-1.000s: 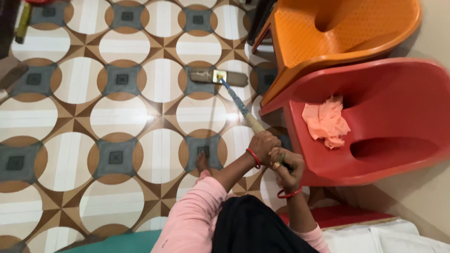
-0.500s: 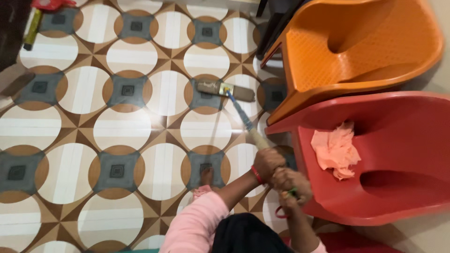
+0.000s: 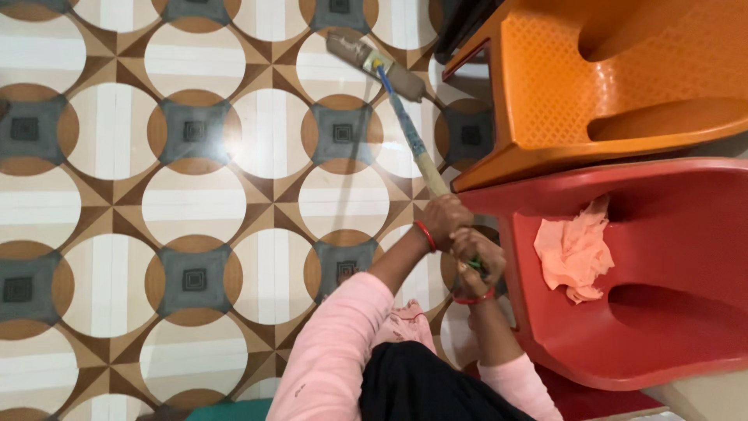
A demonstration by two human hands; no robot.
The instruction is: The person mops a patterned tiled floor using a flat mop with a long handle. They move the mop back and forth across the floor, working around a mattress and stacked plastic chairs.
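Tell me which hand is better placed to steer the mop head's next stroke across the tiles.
Probably the left hand: it grips the mop handle lower, nearer the mop head, so it guides direction. The right hand clasps the handle's top end, close to the red chair.

The mop head (image 3: 376, 65) has gone further out over the tiled floor (image 3: 187, 203), now turned slanted, nearer to the orange chair (image 3: 615, 86); the handle (image 3: 413, 144) looks more stretched fwd; both arms reach out more.
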